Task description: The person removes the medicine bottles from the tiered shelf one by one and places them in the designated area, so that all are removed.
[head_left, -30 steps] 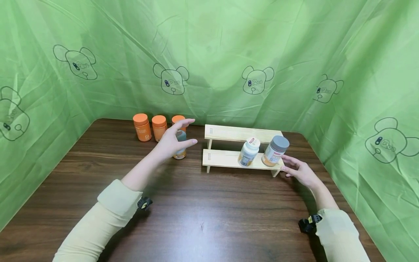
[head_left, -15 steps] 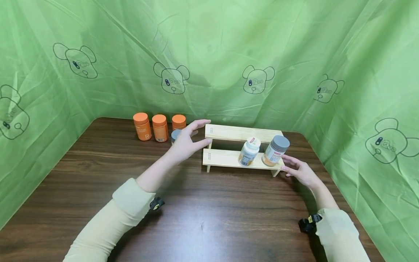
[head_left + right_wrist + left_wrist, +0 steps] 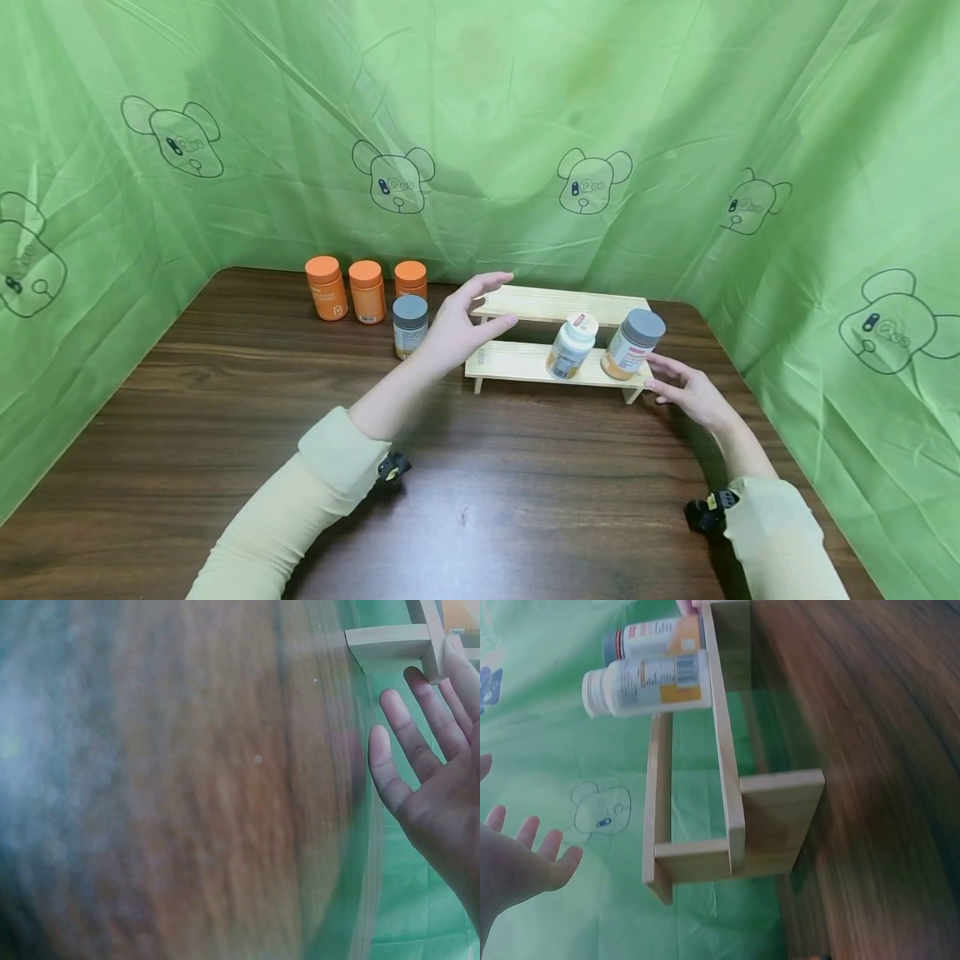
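Note:
A two-tier wooden shelf [image 3: 525,304] stands at the back right of the dark table. On its lower tier stand a white-capped bottle [image 3: 570,346] and a larger grey-capped bottle [image 3: 632,343]. My left hand [image 3: 480,308] is open at the shelf's left end, thumb and fingers spread, holding nothing. Just left of it a small grey-capped bottle [image 3: 409,323] stands on the table. My right hand [image 3: 663,377] is open, its fingertips at the shelf's right end beside the larger bottle. The left wrist view shows the shelf [image 3: 727,787] end-on, with the open left hand [image 3: 521,859] apart from it.
Three orange bottles [image 3: 367,291] stand in a row at the back left. Green cloth [image 3: 480,125] walls the table on three sides. The wooden table [image 3: 480,500] stretches bare toward me. The right wrist view is blurred, showing my fingers [image 3: 416,742] near the shelf's foot [image 3: 394,637].
My left hand has moved right, away from the small grey-capped bottle, to the shelf's left end. The bottle now stands uncovered. The right hand has stayed put.

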A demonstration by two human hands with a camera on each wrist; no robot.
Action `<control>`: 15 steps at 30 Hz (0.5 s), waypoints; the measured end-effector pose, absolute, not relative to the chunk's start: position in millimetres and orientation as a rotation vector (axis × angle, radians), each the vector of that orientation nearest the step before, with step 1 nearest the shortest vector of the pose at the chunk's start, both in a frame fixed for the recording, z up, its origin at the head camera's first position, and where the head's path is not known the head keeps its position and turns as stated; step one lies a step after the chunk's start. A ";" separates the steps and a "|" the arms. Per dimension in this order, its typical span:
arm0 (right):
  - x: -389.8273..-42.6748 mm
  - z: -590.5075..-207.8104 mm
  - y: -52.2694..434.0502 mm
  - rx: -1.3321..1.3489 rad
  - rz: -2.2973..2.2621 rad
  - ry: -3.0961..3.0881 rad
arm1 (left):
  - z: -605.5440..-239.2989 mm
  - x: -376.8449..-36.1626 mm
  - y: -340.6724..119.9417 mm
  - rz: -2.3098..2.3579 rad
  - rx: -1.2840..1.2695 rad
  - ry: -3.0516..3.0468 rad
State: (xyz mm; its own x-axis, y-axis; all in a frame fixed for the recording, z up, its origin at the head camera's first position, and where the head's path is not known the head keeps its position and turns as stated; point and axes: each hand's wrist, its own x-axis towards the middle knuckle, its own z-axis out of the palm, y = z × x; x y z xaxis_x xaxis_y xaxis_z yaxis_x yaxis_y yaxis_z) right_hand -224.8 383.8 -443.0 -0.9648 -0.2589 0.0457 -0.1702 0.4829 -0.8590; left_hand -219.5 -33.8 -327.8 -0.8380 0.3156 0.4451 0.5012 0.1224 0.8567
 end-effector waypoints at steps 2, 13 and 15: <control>-224.5 -442.8 383.5 -0.382 -1.503 2.631 | -335.4 -225.2 -27.5 -1.789 -0.830 -2.237; -225.6 -444.6 385.1 -0.378 -1.507 2.628 | -356.8 -236.0 1.4 -1.731 -0.872 -2.281; -225.9 -444.8 385.2 -0.382 -1.507 2.628 | -358.8 -236.6 5.8 -1.737 -0.880 -2.285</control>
